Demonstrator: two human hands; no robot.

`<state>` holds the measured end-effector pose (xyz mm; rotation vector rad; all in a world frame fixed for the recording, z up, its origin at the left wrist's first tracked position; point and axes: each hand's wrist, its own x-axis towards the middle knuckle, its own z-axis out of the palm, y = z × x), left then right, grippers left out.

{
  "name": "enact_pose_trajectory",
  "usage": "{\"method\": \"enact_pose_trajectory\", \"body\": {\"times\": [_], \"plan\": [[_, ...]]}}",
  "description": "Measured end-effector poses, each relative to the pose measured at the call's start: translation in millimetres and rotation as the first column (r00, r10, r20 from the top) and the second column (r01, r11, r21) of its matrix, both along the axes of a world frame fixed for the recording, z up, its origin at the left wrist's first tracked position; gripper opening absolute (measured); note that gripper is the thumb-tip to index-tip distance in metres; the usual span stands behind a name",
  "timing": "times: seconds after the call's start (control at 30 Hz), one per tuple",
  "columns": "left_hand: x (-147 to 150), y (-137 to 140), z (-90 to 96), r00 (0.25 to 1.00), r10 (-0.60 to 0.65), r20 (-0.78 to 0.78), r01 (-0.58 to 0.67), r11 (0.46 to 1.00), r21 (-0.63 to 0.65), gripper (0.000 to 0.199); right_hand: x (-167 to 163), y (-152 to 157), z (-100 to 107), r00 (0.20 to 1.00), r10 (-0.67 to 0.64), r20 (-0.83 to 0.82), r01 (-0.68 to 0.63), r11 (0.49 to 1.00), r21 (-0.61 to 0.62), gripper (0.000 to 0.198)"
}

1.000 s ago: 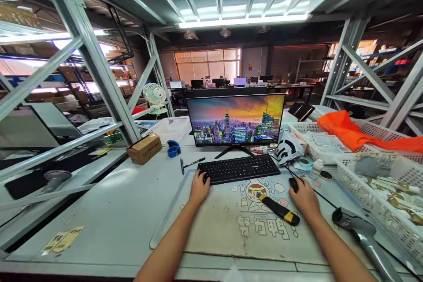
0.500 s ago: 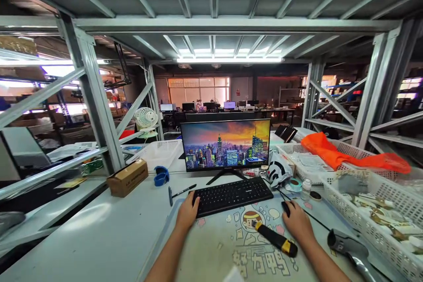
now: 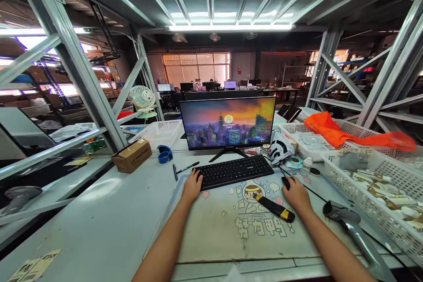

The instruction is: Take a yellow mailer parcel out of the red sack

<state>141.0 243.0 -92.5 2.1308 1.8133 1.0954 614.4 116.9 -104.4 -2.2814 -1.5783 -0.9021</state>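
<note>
At the left end of a black keyboard (image 3: pixel 236 172), my left hand (image 3: pixel 192 185) rests with its fingers stretched out and the thumb apart. The tips touch the keyboard's edge, partly hidden from me. Under the fingers of my right hand (image 3: pixel 296 191) is a black computer mouse (image 3: pixel 285 182), gripped on the desk mat (image 3: pixel 211 238). Between the hands lies a black and yellow utility knife (image 3: pixel 273 207). Behind the keyboard stands a monitor (image 3: pixel 228 125) showing a city skyline and an Administrator login screen.
To the right are a barcode scanner (image 3: pixel 357 233), a small clear bottle (image 3: pixel 306 166) and white baskets (image 3: pixel 373 202) holding several items and orange cloth (image 3: pixel 350 130). A cardboard box (image 3: pixel 131 156), blue tape (image 3: pixel 164 154) and pens (image 3: pixel 187 167) sit left. Metal shelf posts (image 3: pixel 76 75) frame the desk.
The view has tilted downward, so everything sits higher in the frame. The monitor now shows the Administrator login over a dimmed skyline. Both hands have stayed at the keyboard and mouse.
</note>
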Motion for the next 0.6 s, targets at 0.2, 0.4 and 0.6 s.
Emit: {"method": "enact_pose_trajectory", "body": {"times": [0.2,0.4,0.6], "plan": [[2.0,-3.4,2.9,0.999,0.028,-0.032,-0.028,1.000,-0.012,0.060,-2.3,-3.7,2.0,1.000,0.005,-0.017,-0.005,1.000,0.019,0.037],[0.5,-4.4,2.7,0.999,0.022,-0.031,-0.023,0.999,-0.024,0.061,2.5,0.2,0.7,1.000,0.015,-0.021,-0.014,0.999,0.044,0.035],[2.7,-8.5,5.7,1.000,0.007,-0.006,-0.007,1.000,-0.019,0.060,5.1,3.6,-0.9,0.998,0.053,-0.032,-0.051,0.997,0.063,0.036]]}}
